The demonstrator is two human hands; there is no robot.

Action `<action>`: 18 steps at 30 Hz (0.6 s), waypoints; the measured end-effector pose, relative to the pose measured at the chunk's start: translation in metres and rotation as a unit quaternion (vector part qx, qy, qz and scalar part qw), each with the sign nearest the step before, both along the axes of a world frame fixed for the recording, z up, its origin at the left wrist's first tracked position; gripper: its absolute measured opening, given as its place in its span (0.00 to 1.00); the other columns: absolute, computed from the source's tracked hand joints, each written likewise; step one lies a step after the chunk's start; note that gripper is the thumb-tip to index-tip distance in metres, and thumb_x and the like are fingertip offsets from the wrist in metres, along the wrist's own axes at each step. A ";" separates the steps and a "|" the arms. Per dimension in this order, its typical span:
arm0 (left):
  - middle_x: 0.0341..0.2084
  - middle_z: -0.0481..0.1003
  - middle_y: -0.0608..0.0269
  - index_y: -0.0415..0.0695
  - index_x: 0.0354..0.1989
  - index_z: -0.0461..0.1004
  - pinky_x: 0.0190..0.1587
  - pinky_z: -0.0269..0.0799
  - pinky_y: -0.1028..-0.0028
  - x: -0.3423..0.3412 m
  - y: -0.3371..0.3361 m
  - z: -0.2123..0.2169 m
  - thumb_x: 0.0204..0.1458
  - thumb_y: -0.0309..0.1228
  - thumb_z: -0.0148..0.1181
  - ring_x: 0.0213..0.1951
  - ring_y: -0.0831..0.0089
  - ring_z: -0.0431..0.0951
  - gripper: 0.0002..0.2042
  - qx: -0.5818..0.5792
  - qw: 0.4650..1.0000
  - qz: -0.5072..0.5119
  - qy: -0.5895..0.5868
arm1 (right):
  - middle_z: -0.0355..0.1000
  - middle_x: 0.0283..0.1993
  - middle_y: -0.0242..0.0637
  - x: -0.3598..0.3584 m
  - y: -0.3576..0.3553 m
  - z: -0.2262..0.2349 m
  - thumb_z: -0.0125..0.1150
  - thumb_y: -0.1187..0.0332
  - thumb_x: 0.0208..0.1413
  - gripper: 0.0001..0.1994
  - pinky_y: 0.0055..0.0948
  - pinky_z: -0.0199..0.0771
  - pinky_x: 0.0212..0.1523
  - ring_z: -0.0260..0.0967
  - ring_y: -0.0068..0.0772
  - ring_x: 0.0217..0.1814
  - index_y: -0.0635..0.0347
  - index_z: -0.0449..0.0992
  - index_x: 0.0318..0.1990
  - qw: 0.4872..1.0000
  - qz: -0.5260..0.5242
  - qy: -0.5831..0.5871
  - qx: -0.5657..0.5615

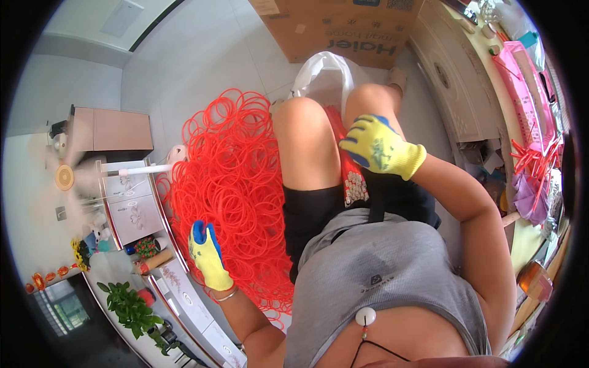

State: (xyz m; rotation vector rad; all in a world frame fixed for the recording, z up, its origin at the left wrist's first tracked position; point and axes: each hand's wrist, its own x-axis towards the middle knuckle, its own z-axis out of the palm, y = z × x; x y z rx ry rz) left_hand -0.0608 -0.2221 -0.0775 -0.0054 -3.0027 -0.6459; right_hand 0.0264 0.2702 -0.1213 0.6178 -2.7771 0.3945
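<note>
A large heap of orange-red rings (236, 184) fills the frame's centre-left. At lower left, the yellow-gloved left hand (207, 254) rests on the heap, fingers together. At centre right, the gloved right hand (379, 147) lies on the knee, fingers slightly spread, beside a red bundle (351, 168).

Both hands wear yellow knit gloves with blue-coated fingers: the left hand (207, 254) with a thin bracelet at its wrist, the right hand (379, 147) bare above the cuff. A grey sleeveless top, black shorts and a black-cord necklace with a white bead complete the clothing.
</note>
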 end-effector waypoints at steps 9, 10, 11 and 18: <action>0.53 0.78 0.49 0.30 0.61 0.71 0.60 0.74 0.65 0.042 0.195 0.045 0.66 0.52 0.53 0.53 0.61 0.80 0.33 0.532 0.712 -0.290 -0.356 | 0.74 0.60 0.56 0.116 0.114 0.199 0.51 0.61 0.68 0.22 0.43 0.68 0.66 0.73 0.50 0.62 0.73 0.74 0.59 0.862 -0.174 0.158 -0.449; 0.55 0.77 0.49 0.30 0.65 0.68 0.62 0.74 0.65 0.044 0.211 0.040 0.64 0.59 0.53 0.56 0.60 0.80 0.39 0.545 0.646 -0.333 -0.417 | 0.72 0.64 0.57 0.144 0.144 0.211 0.46 0.62 0.71 0.23 0.47 0.62 0.72 0.69 0.54 0.67 0.72 0.72 0.63 0.858 -0.127 0.141 -0.477; 0.59 0.74 0.49 0.33 0.69 0.64 0.63 0.73 0.62 0.048 0.228 0.030 0.68 0.54 0.51 0.58 0.59 0.78 0.35 0.597 0.585 -0.228 -0.500 | 0.69 0.68 0.58 0.171 0.173 0.222 0.40 0.62 0.73 0.24 0.52 0.56 0.77 0.65 0.57 0.72 0.70 0.69 0.66 0.852 -0.078 0.123 -0.504; 0.76 0.54 0.50 0.39 0.74 0.57 0.77 0.50 0.49 -0.004 0.282 -0.015 0.70 0.44 0.46 0.75 0.50 0.56 0.30 0.865 0.297 -0.217 -0.342 | 0.70 0.68 0.52 0.292 0.208 0.162 0.41 0.61 0.74 0.23 0.53 0.53 0.79 0.64 0.57 0.73 0.66 0.70 0.67 0.728 -0.125 0.132 -0.661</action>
